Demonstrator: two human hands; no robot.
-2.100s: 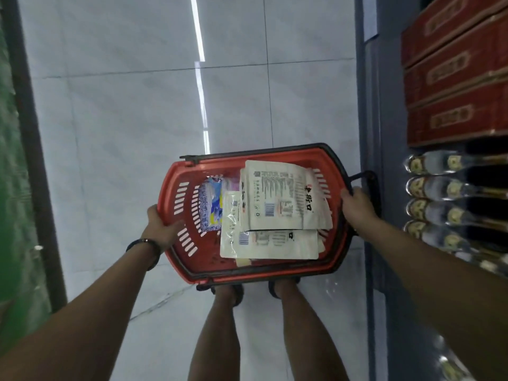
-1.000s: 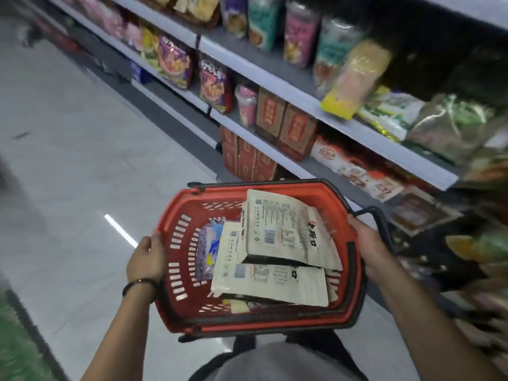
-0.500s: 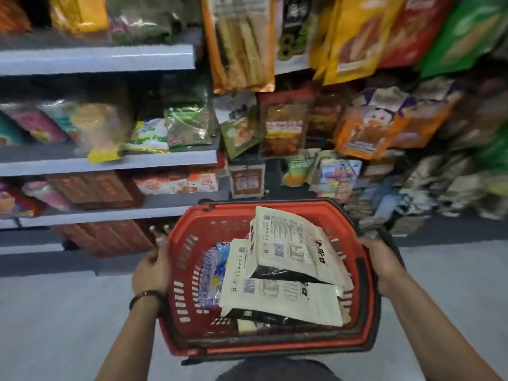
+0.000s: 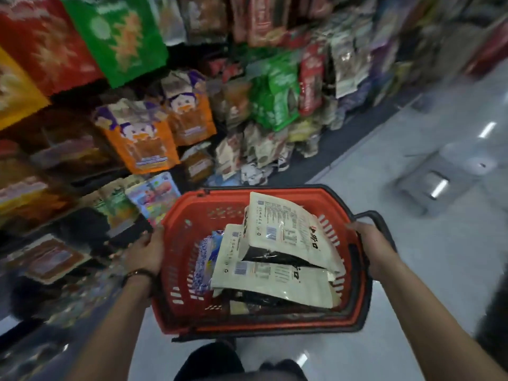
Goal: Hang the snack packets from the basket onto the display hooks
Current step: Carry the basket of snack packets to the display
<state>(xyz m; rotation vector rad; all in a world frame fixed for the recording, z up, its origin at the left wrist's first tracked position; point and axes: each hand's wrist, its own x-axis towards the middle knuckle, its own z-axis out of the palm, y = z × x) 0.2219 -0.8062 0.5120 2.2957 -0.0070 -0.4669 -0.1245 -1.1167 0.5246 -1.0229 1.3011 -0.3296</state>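
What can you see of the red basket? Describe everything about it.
The red basket looks like plastic, with slotted side walls and a dark rim and handle. It is held level above the floor, the left hand and right hand each closed on a side. Cream packets and a blue packet lie inside.

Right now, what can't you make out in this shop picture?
Head view only:
- Display hooks: hidden behind the blurred hanging packets.
- Blue packet: mostly covered by the cream packets.
- Basket bottom: buried under packets.
- Left hand and right hand: fingertips hidden by the rim.
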